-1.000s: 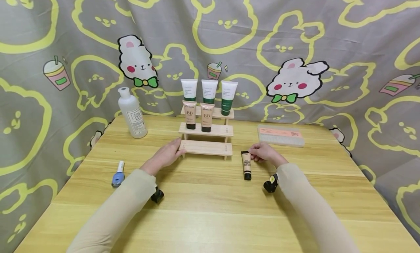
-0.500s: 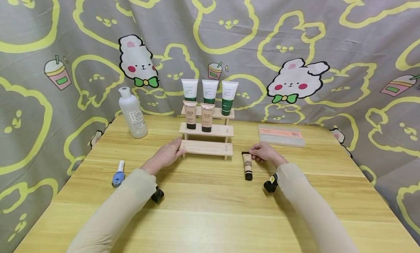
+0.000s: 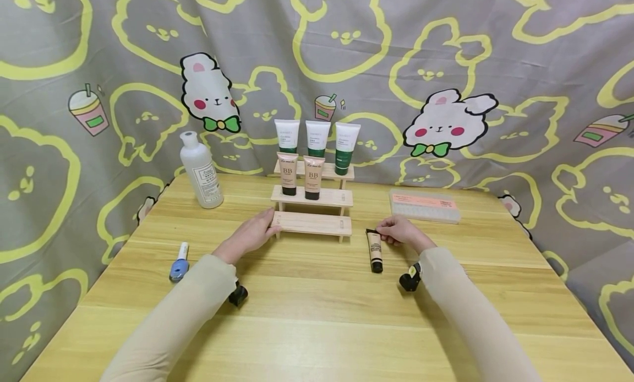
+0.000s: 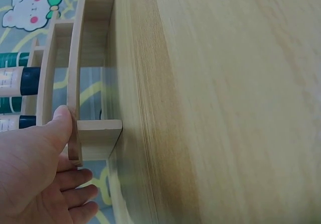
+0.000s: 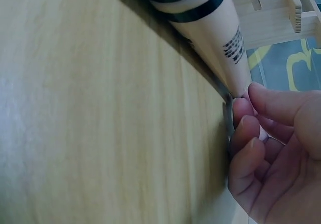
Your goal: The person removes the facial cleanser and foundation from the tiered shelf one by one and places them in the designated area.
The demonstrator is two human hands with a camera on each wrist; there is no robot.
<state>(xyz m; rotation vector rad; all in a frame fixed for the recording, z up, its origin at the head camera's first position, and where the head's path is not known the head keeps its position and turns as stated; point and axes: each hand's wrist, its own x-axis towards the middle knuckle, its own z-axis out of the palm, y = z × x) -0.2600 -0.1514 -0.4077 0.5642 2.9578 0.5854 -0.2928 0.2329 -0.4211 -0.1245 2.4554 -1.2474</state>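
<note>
My left hand [image 3: 251, 230] grips the left end of the lowest step of a three-tier wooden display stand [image 3: 312, 222]. In the left wrist view the thumb [image 4: 62, 121] lies along the step's edge and the other fingers are beyond it. Right of the stand, my right hand [image 3: 400, 231] pinches the flat black end of a beige squeeze tube [image 3: 375, 250], whose black cap points toward me. In the right wrist view the tube [image 5: 218, 43] slants over the tabletop, thumb and curled fingers at its crimped end. Two BB cream tubes [image 3: 313, 178] stand on the middle step.
Three white-and-green tubes [image 3: 345, 148] stand on the top step. A white bottle [image 3: 200, 170] is at the back left, a blue bottle with a white cap [image 3: 179, 263] at the front left. At the back right lies a flat clear case [image 3: 425, 206] with a pink label.
The beige tube has shifted very slightly to the right, its cap end most, with my right hand still pinching it. My left hand stays on the stand.
</note>
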